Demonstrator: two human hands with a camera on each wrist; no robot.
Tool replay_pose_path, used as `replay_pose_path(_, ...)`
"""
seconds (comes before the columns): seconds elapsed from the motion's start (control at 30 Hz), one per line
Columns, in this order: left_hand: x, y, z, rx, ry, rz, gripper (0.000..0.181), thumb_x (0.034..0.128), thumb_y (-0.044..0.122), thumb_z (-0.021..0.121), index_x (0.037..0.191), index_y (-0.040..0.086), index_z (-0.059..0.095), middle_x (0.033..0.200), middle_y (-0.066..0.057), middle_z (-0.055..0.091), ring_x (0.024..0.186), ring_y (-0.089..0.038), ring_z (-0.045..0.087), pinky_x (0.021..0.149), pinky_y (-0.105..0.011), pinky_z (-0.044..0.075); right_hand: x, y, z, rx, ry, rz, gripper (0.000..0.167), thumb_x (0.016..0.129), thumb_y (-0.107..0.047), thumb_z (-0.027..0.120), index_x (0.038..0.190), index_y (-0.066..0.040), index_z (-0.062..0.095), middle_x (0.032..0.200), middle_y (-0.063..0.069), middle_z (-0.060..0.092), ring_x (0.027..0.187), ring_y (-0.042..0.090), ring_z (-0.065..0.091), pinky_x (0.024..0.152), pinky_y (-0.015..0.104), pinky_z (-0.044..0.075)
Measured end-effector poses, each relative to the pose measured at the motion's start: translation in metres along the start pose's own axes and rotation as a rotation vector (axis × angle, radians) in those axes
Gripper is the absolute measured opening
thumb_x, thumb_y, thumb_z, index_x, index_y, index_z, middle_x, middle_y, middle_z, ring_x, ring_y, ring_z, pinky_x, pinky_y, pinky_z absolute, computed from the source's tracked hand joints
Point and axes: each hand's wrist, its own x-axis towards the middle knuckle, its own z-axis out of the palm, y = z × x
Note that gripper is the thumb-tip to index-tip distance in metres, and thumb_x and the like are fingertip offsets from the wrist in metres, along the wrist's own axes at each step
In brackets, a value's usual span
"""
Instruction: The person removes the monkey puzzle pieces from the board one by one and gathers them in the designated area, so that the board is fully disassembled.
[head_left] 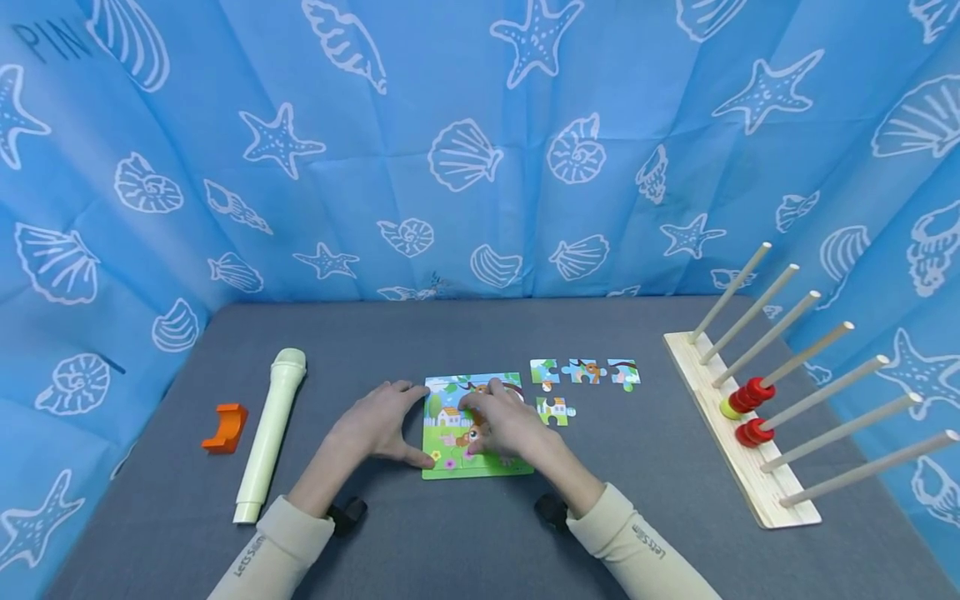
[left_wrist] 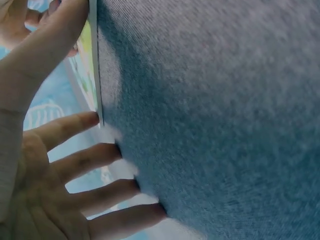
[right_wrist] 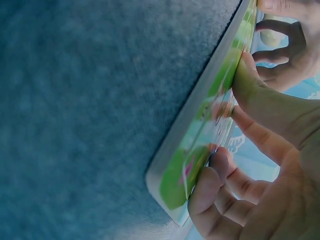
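Note:
A jigsaw puzzle [head_left: 448,462] with a house, a tree and flowers lies flat in its green-edged frame on the table. My left hand [head_left: 378,421] is spread along its left side, the thumb at the lower left corner and the index fingertip near the upper left corner. In the left wrist view the fingers [left_wrist: 95,157] are nearly straight and apart. Over the puzzle's right half, my right hand [head_left: 508,421] rests thumb and fingertips on the picture. The right wrist view shows its thumb [right_wrist: 250,82] on the surface and the outer fingers bent; no lifted piece shows.
Right of the puzzle lie several loose jigsaw pieces [head_left: 585,372], one house piece [head_left: 553,410] below the others. A wooden peg rack [head_left: 787,500] with red and yellow rings stands at the right. At the left are a pale toy microphone [head_left: 272,433] and an orange block [head_left: 226,428].

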Motion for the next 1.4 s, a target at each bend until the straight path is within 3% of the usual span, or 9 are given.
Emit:
replay_pose_path(0.2,0.0002,-0.0014,-0.0008,-0.004,-0.019,0.009,0.109,0.0672,0.066,0.087,0.153,0.012,0.047,0.155,-0.023,0.047,0.144,-0.051,0.043,0.113,-0.065,0.042,0.0006,0.0009,-0.0002,-0.001,-0.003,0.006,0.055,0.079,-0.021,0.090,0.129,-0.020,0.067,0.119,0.013,0.055,0.094,0.024,0.051,0.068,0.038,0.048)
replay_pose_path(0.5,-0.0021,-0.0028,0.0001,0.009,0.025,0.033,0.108,0.0652,0.066,0.088,0.152,0.014,0.050,0.152,-0.021,0.048,0.140,-0.042,0.049,0.110,-0.060,0.047,0.0005,0.0007,0.0002,0.003,0.013,0.000,0.055,0.079,-0.021,0.090,0.128,-0.021,0.066,0.118,0.013,0.054,0.090,0.024,0.050,0.064,0.035,0.045)
replay_pose_path(0.87,-0.0008,-0.0029,0.0004,-0.012,-0.019,-0.001,0.108,0.0672,0.064,0.088,0.153,0.013,0.048,0.155,-0.023,0.046,0.145,-0.050,0.042,0.114,-0.064,0.042,-0.0026,-0.0020,0.0010,0.035,0.036,-0.041,0.053,0.079,-0.016,0.090,0.125,-0.016,0.066,0.111,0.013,0.051,0.086,0.025,0.049,0.064,0.034,0.045)
replay_pose_path(1.23,0.0007,-0.0040,0.0009,-0.011,-0.015,0.016,0.109,0.0671,0.066,0.087,0.153,0.012,0.047,0.155,-0.023,0.047,0.144,-0.052,0.041,0.113,-0.065,0.042,-0.0041,-0.0003,0.0001,-0.054,0.072,-0.094,0.055,0.077,-0.023,0.091,0.128,-0.019,0.070,0.105,0.007,0.056,0.079,0.017,0.048,0.057,0.030,0.042)
replay_pose_path(1.4,0.0014,-0.0043,0.0010,-0.012,-0.020,0.019,0.109,0.0675,0.066,0.087,0.153,0.012,0.047,0.155,-0.023,0.046,0.144,-0.052,0.041,0.113,-0.065,0.041,-0.0047,-0.0017,-0.0022,-0.071,0.076,-0.090,0.051,0.080,-0.015,0.089,0.128,-0.019,0.072,0.105,0.006,0.056,0.078,0.016,0.049,0.056,0.029,0.042)
